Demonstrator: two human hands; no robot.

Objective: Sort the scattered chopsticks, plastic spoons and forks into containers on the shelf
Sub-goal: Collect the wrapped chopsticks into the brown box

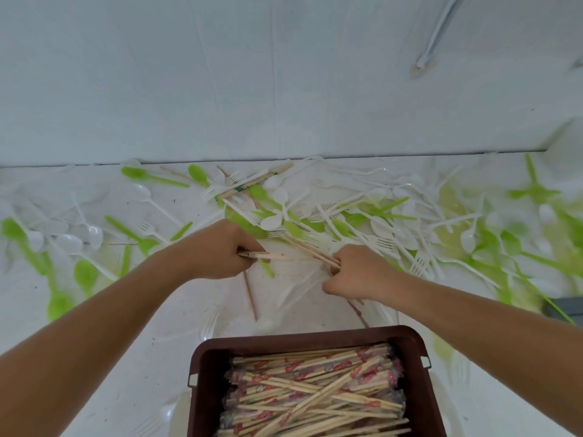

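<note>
Dead centre of the frame, left hand [217,250] and right hand [356,272] each have fingers curled tight round chopsticks [268,255], so I'd line up both bunches before dropping them lengthwise into the brown bin [284,337] at bottom centre.

Body in view is two arms only. Left hand [217,247] bare; left forearm [110,310] bare right up to the frame edge. Right hand [356,272] bare; right forearm [457,307] likewise uncovered to the edge. Forearms slim and smooth, looking wider toward the lower corners under the wide-angle lens. Nails too small to make out.
</note>
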